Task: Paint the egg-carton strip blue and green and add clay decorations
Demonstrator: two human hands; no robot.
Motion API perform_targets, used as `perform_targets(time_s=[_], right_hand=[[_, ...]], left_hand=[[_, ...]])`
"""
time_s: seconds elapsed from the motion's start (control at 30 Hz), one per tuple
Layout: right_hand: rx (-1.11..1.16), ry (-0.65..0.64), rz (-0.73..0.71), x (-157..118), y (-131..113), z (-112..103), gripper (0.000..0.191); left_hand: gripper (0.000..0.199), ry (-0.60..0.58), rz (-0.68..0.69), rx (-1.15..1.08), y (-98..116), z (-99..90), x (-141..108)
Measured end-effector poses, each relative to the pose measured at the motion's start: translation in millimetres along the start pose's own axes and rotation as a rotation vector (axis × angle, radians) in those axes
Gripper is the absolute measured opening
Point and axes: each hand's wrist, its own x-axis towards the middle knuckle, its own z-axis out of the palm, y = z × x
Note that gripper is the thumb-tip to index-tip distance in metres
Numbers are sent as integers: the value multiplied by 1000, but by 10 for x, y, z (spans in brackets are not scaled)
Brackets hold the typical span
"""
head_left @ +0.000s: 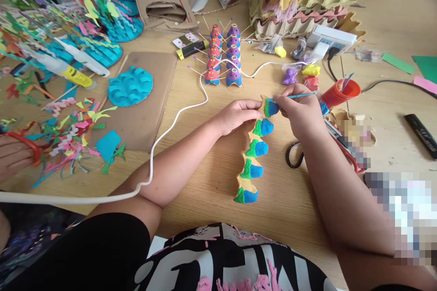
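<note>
Near the table's point(191, 182) left side, red-handled scissors point(25, 144) are held by another person's hand point(15, 159), the finger positions being too blurred to tell. Just beside it, a heap of cut paper scraps in many colours point(80, 134) is spread. Farther from the near edge, a round, bright-blue scalloped disc point(130, 86) is laid on a flat brown cardboard sheet point(145, 120). A white cable point(177, 113) is stretched across the table, its near part passing in front of the left forearm. Toward the far edge, a row of red-and-blue carton cups point(213, 57) and a row of purple-and-blue carton cups point(234, 57) are stood side by side, pierced by thin pins with coloured heads.

Well in from the near edge, a tan egg-carton strip with five green-and-blue cups point(253, 168) is laid lengthwise, one end pointing toward that edge. Its far end is gripped by the thumb and fingers of the left hand point(237, 116). A thin blue rod-shaped tool point(302, 95) is pinched in the closed fingers of the right hand point(300, 109), its tip brought to the farthest cup. To the right, an orange plastic cup point(341, 94) is tilted, and a black marker point(421, 135) is placed.
</note>
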Motion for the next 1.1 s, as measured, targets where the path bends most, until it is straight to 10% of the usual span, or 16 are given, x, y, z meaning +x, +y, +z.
perform_targets(time_s=[1.1], right_hand=[[22, -41, -88, 1, -11, -20, 43]], left_hand=[[19, 32, -6, -53, 15, 10, -1]])
